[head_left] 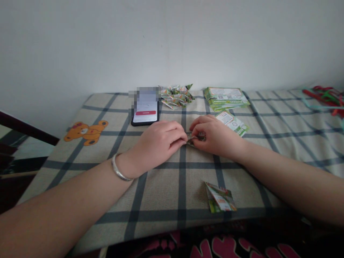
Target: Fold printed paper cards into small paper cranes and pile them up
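Over the middle of the table, my left hand (pixel 159 139) and my right hand (pixel 213 138) meet at a small folded piece of printed paper (pixel 191 141). Its left end is pinched in my left fingertips; my right thumb and fingers close round the other end and hide much of it. A loose green-and-white printed card (pixel 233 122) lies just behind my right hand. Nearer the front edge rests another folded paper piece (pixel 220 197), partly creased up. Several pointed folded paper pieces (pixel 177 96) are grouped at the back, beside a stack of printed cards (pixel 227 97).
A phone (pixel 145 116) with a lit screen lies left of the pointed pieces. An orange bear cut-out (pixel 87 132) is on the checked tablecloth (pixel 161 200) at left. At far right sits a clear tray (pixel 311 102) with red and green items. A wall (pixel 172 43) borders the back.
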Tool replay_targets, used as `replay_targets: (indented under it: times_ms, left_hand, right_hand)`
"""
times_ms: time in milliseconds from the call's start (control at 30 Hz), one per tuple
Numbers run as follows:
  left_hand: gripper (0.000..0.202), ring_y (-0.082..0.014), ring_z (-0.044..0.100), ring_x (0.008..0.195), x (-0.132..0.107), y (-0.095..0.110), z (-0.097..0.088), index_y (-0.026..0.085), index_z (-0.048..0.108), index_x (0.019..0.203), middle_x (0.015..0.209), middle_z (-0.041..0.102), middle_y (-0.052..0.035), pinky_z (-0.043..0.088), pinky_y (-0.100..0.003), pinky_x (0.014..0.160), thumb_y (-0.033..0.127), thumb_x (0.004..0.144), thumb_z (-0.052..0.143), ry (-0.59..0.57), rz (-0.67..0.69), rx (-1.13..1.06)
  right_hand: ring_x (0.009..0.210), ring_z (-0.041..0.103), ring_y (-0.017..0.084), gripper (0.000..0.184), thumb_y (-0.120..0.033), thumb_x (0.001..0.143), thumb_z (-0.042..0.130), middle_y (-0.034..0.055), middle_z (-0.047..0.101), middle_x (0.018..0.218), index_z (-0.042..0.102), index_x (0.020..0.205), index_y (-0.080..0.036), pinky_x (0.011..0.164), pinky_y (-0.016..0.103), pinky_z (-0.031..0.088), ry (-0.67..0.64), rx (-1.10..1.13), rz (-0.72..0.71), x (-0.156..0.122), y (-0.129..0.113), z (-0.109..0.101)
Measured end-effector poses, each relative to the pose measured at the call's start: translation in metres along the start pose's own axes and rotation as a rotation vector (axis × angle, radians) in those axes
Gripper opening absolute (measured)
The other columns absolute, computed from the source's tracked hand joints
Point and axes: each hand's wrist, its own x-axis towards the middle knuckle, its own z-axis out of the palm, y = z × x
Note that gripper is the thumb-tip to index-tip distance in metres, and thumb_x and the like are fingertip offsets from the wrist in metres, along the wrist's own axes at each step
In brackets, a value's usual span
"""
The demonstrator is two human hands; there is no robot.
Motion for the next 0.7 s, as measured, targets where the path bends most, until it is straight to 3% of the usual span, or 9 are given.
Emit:
replay_targets:
  times_ms: [233,500,700]
  left_hand:
    - [0.010,-0.0171,0.061,0.088,-0.002,0.001,-0.002,0.015,0.066,0.089,0.094,0.066,-0.0040,0.050,-0.031,0.080,0.019,0.092,0.057,-0.028,-0.047,-0.027]
    - [0.007,-0.0168,0.061,0.090,-0.003,-0.002,-0.004,0.015,0.062,0.090,0.095,0.065,-0.0039,0.050,-0.030,0.082,0.016,0.089,0.056,-0.060,-0.107,-0.037]
    - [0.005,-0.0162,0.059,0.088,-0.005,-0.003,-0.003,0.016,0.060,0.088,0.093,0.063,-0.0035,0.049,-0.030,0.082,0.014,0.086,0.055,-0.043,-0.158,-0.063]
  right_hand:
    - [0.093,0.061,0.021,0.003,-0.018,0.077,0.065,0.0071,0.068,0.095,0.066,0.080,-0.017,0.087,0.034,0.046,0.038,0.050,-0.065,-0.004,0.004,0.002]
    - [0.086,0.060,0.021,0.028,-0.046,0.086,0.065,0.0070,0.067,0.090,0.060,0.081,-0.019,0.077,0.033,0.045,-0.033,0.107,-0.103,-0.006,0.014,-0.006]
    - [0.086,0.060,0.022,0.030,-0.046,0.084,0.067,0.0081,0.066,0.086,0.062,0.083,-0.017,0.076,0.033,0.043,0.015,0.023,-0.119,-0.007,0.013,-0.009]
